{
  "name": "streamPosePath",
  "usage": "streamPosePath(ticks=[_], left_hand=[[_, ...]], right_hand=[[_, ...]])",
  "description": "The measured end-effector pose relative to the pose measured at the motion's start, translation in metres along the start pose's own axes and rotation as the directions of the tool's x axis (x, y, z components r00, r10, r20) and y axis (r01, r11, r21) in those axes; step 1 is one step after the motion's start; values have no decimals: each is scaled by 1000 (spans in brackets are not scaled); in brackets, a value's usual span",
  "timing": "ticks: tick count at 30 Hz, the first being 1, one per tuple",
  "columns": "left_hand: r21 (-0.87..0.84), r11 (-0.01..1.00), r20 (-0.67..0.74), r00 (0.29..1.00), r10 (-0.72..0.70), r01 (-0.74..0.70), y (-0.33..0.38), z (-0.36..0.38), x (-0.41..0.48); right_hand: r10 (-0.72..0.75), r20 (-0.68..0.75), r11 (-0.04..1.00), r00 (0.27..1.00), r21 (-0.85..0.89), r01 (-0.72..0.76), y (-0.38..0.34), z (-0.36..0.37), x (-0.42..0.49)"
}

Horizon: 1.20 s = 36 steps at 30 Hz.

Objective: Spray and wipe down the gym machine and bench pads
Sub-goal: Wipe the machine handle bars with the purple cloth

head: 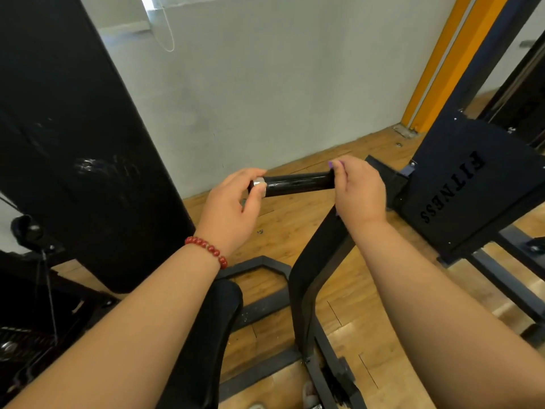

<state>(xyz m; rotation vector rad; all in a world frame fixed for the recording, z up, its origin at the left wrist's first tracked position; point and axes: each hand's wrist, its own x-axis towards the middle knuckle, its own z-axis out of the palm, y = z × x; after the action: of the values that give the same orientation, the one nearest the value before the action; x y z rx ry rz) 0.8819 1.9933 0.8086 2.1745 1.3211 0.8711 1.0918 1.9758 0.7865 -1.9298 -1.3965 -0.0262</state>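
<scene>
The handle point(298, 184) is held level in the middle of the scene, above the floor point(280, 228). Its left end, by the silver cap point(259, 182), is pinched by the thumb and fingers of the left hand point(233, 208). Its right end is wrapped by the curled fingers of the right hand point(359, 190). A bit of purple is seen at the right fingertips. Whether it is a cloth or nail paint cannot be told. No spray bottle is seen.

The handle is likely hard and stiff. It is fixed to a black bar point(315, 267) that goes down to the near side, so it cannot be lifted away. Its skin looks shiny, so it may get slippery when wet. It is best held at one end while the middle is rubbed. The big pad point(73, 143) on the left and the seat pad point(212, 326) near the bottom look soft, so they can be pressed on while wiped.
</scene>
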Motion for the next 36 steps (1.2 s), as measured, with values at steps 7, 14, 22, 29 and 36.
streamPosePath(ticks=[7, 14, 22, 29, 36], left_hand=[[4, 999, -7, 999, -54, 54, 7, 0, 2], [5, 994, 3, 994, -110, 110, 13, -1, 0], [25, 991, -7, 991, -134, 134, 19, 0, -1], [-36, 983, -18, 983, -183, 183, 21, 3, -3], [-81, 977, 8, 980, -197, 197, 16, 1, -4]], right_hand=[[-481, -16, 877, 877, 15, 481, -23, 18, -10], [-87, -119, 989, 989, 105, 100, -12, 14, -11], [-253, 70, 966, 965, -44, 257, 11, 0, 4], [-299, -117, 949, 947, 73, 308, -26, 20, -12], [-336, 11, 940, 942, -57, 337, 34, 5, 9]])
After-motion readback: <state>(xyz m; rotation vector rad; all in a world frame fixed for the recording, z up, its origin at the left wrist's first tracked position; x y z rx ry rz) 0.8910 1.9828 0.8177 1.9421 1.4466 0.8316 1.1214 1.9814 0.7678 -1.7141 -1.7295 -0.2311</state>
